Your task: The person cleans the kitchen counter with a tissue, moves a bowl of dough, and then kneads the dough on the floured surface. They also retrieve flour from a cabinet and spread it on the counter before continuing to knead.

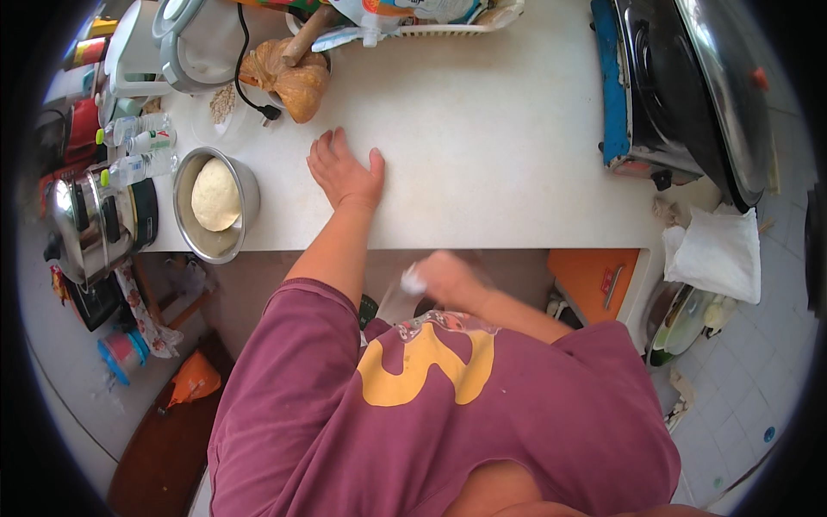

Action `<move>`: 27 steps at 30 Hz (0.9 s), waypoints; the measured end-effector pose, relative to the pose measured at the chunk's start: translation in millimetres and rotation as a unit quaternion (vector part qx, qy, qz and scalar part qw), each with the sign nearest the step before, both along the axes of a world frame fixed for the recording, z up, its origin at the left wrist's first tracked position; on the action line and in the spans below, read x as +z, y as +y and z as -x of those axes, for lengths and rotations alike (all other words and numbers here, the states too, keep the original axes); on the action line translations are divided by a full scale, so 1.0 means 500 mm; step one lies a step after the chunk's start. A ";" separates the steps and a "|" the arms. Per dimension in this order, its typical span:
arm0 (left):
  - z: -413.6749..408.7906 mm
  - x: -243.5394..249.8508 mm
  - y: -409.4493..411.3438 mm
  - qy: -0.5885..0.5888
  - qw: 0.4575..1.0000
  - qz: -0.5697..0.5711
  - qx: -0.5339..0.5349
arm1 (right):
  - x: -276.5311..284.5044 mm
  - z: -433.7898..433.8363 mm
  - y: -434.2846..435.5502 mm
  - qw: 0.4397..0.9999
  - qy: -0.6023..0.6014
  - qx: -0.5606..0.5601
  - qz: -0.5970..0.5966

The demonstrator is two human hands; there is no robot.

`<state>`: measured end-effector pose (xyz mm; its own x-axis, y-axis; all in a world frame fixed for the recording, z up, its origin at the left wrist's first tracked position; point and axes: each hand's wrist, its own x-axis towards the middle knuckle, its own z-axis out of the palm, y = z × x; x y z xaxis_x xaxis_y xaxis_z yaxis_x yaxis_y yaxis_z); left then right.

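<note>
My left hand (347,169) rests palm down on the white countertop (491,161), fingers apart, holding nothing. To its left stands a steel bowl (251,194) with a smooth ball of pale dough (216,195) inside. My right hand (447,279), blurred by motion, is in front of the counter's near edge, close to my shirt. Its fingers close on a small crumpled white piece (412,280), perhaps tissue; the blur hides what it is exactly.
A pumpkin (302,87), a black plug (270,112), plastic bottles (139,167) and a glass-lidded pot (97,223) line the left. A white basket (446,30) sits at the back. On the right are a gas stove (636,97) and a white packet (717,255). Below is an orange drawer (591,278).
</note>
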<state>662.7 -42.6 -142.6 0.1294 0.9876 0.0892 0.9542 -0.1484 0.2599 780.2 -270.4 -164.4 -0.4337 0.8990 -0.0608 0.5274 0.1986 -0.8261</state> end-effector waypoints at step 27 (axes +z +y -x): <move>-0.006 0.014 0.006 0.001 1.000 0.005 0.001 | 0.047 -0.418 0.477 0.846 -0.224 -0.481 -0.042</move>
